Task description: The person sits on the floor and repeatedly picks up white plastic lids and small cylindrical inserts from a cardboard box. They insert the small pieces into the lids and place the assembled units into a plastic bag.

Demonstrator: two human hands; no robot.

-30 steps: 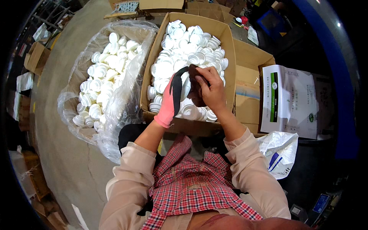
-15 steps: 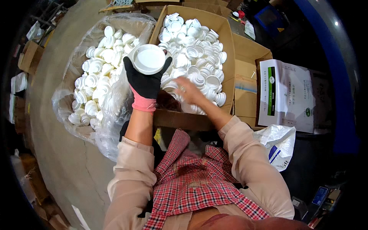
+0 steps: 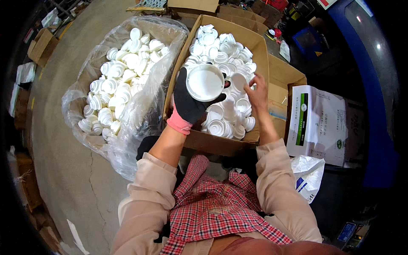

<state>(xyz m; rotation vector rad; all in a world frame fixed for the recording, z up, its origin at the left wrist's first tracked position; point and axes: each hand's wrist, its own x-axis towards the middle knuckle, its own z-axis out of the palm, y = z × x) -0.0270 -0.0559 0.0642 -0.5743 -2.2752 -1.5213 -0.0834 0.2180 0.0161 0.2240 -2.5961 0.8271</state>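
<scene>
One shallow round white plastic lid [image 3: 205,83]: we hold it clamped between thumb and fingers of one black-and-pink gloved left hand [image 3: 191,95], over the left edge of one brown cardboard box [image 3: 225,143]. One bare right hand [image 3: 257,94] is by the box's right edge, fingers curled; we cannot tell whether they grip. White round plastic pieces [image 3: 216,127], too many to count, fill the box; we see more in one clear plastic liner [image 3: 148,97] beyond its left edge.

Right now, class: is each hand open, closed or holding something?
Left gloved hand: holding a round white plastic cap.
Right bare hand: fingers partly curled beside another white cap; whether gripping it cannot be told.
</scene>
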